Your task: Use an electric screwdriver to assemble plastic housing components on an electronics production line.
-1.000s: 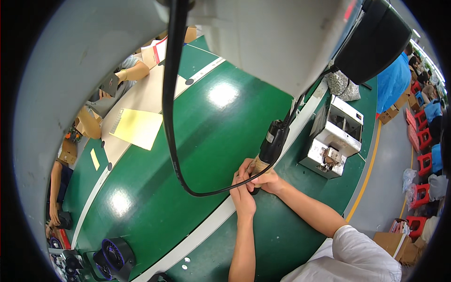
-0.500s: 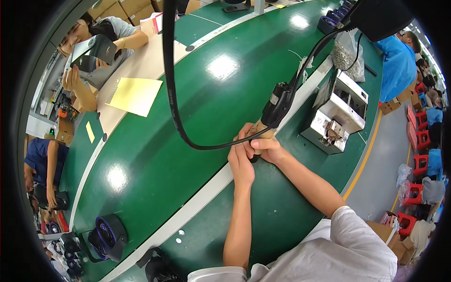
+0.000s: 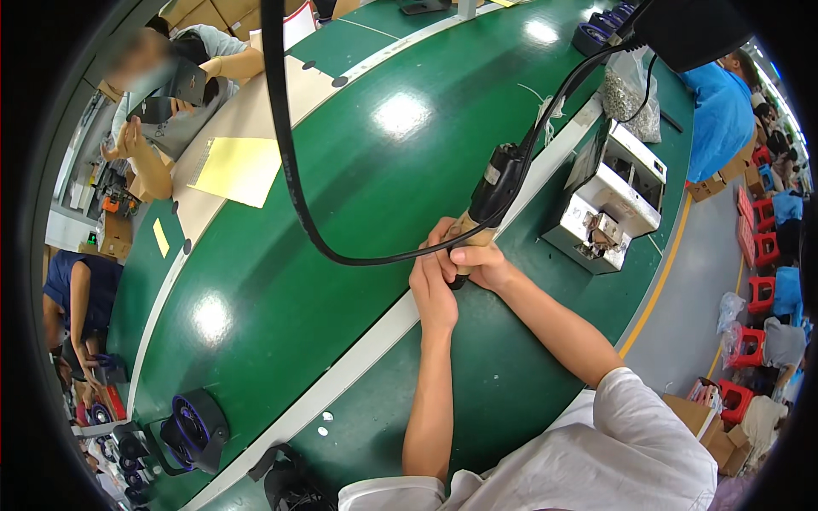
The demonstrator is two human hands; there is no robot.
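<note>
A corded electric screwdriver (image 3: 494, 186), black at the top with a beige wrapped grip, tilts over the middle of the green table. My right hand (image 3: 487, 262) is closed around its lower grip, with the thumb lying across the front. From the left side, my left hand (image 3: 434, 285) is closed on the same part, its fingers partly hidden behind the tool. A short black tip shows below my hands; what it touches, if anything, is hidden. The black cable (image 3: 294, 192) hangs in a wide loop in front of the tool and passes over my fingers.
An open metal box (image 3: 626, 183) and a clear bag of small parts (image 3: 629, 98) stand to the right. A purple-and-black fan (image 3: 198, 426) and a dark fan part (image 3: 290, 481) are at lower left. A yellow notepad (image 3: 239, 170) lies across the table, near a co-worker holding a dark box.
The cable loop has swung left. My hands and the screwdriver sit slightly lower and further left in the picture, with the grip unchanged. Across the table, the co-worker's dark box has tilted.
</note>
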